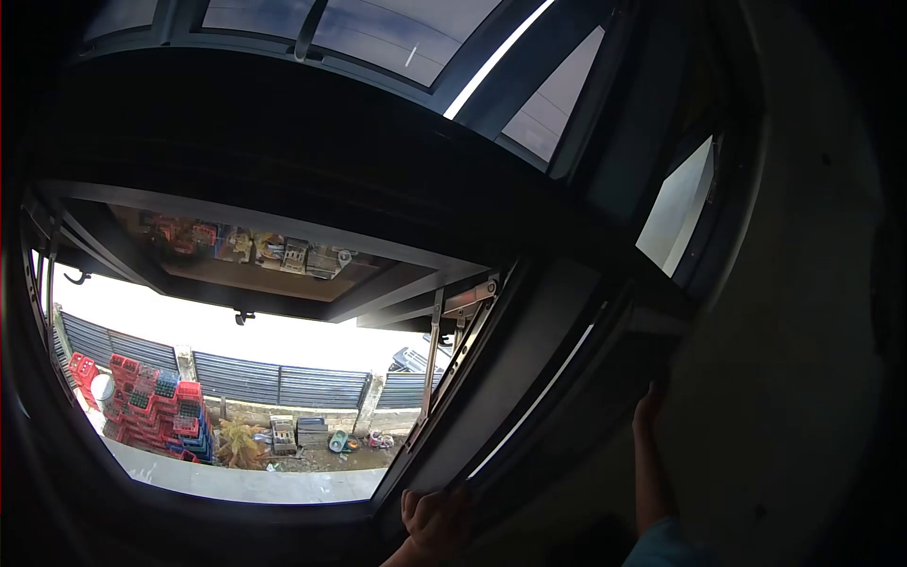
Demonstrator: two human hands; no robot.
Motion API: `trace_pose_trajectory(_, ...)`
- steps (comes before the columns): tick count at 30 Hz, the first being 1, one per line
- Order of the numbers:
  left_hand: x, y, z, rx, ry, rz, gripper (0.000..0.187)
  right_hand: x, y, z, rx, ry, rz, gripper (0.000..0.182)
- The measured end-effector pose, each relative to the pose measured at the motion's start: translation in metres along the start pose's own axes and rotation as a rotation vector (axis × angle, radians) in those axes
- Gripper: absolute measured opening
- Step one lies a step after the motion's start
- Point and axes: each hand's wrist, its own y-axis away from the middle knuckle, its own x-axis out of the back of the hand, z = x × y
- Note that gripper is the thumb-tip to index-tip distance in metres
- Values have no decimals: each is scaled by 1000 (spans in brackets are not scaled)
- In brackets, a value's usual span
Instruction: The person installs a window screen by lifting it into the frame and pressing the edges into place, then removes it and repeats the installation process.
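Note:
My left hand (435,521) is at the lower right corner of the window frame (529,326), its fingers curled in the shadow. What they close on is too dark to make out. Farther right, my right hand (649,404) is raised against the edge of a dark panel (605,378) beside the frame; its fingertips are lost in the dark. Left of both hands, an awning window sash (378,293) is tilted outward, held by a metal stay arm (433,354) and a hinge bracket (470,298). Its glass reflects the yard.
Outside and below are stacked red crates (142,406), a slatted fence (283,383), a dry plant (241,442) and a pale ledge (255,484). More window panes (397,38) are overhead. A shadowed wall (803,331) runs along the right.

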Motion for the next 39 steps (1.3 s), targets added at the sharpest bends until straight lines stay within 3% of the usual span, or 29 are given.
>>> trace_pose_trajectory(4,13,-30,8,-116,26,27,14,8,-7,-18,-29,114,-136,50)
trace_pose_trajectory(10,3,-20,-1,-128,41,64,15,-2,-4,-49,-159,48,-24,45)
trace_pose_trajectory(16,0,-11,0,-45,-21,25,20,4,-5,-67,-192,143,-124,49)
trace_pose_trajectory(18,-3,-7,-2,-28,-64,33,18,3,-10,-34,-193,152,-79,49)
trace_pose_trajectory(21,1,-21,12,35,-41,84,21,7,-18,-5,-26,219,-116,53)
trace_pose_trajectory(27,-17,-17,27,189,-188,230,28,4,-3,-40,-63,190,30,52)
trace_pose_trajectory(28,-9,-17,27,166,-206,126,28,8,-2,-44,-88,168,21,51)
trace_pose_trajectory(30,-12,-15,30,180,-242,178,27,9,4,-51,-137,93,4,49)
trace_pose_trajectory(39,-16,-16,40,107,-630,138,37,12,20,-38,61,-55,65,59)
